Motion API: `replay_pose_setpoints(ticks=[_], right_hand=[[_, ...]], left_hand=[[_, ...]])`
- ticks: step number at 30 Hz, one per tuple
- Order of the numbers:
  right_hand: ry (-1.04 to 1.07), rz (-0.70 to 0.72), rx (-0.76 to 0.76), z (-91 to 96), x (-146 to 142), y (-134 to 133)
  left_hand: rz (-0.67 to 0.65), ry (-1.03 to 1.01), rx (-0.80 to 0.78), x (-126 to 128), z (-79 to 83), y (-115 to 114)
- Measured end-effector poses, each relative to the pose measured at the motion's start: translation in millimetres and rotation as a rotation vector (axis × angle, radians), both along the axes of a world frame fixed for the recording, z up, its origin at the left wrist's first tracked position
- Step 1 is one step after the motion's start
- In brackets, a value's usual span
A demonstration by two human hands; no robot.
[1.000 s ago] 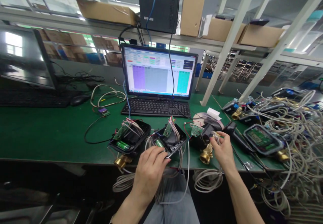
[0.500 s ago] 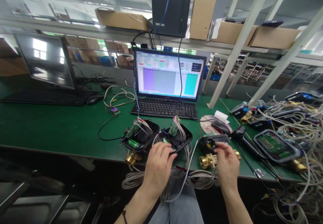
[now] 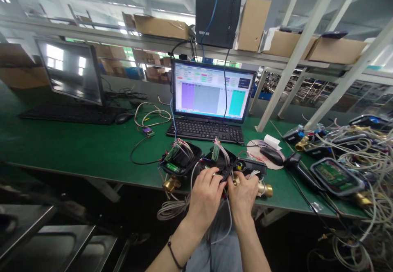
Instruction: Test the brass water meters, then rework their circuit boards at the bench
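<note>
Over the front of the green workbench [image 3: 92, 149], the left hand [image 3: 205, 198] is gripping an open black meter cover [image 3: 221, 159], its green circuit board [image 3: 215, 151] standing upright and thin wires spilling from it, while the right hand [image 3: 242, 196] is holding, curled shut, a brass meter body [image 3: 264, 189] whose black housing [image 3: 248, 165] is touching that cover.
</note>
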State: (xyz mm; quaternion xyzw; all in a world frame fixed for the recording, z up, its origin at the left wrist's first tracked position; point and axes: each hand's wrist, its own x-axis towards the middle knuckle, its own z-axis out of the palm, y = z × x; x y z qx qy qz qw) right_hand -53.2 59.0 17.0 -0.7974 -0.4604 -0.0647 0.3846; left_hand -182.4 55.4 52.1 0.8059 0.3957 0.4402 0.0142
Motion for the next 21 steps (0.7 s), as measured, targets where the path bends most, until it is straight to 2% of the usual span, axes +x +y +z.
replay_pose_setpoints(ticks=[3, 7, 9, 11, 15, 17, 21], right_hand=[[0.048, 0.024, 0.006, -0.5, 2, 3], [0.121, 0.067, -0.003, -3.1, 6, 4], [0.147, 0.082, -0.006, -3.8, 8, 4], [0.168, 0.096, -0.007, -3.6, 9, 4], [0.202, 0.124, -0.007, -2.3, 9, 6], [0.213, 0.127, -0.006, -1.5, 8, 7], [0.228, 0.097, -0.008, 1.1, 5, 10]], left_hand=[[0.042, -0.064, -0.001, -18, 3.3, -9], [0.26, -0.22, -0.026, -70, 0.7, -9], [0.399, -0.324, -0.138, -100, -6.6, 1], [0.472, -0.413, -0.307, -123, -15.7, 16], [0.381, -0.43, -0.57, -142, -22.5, 47], [0.322, -0.395, -0.662, -142, -15.2, 57], [0.235, -0.312, -0.818, -145, 9.6, 70]])
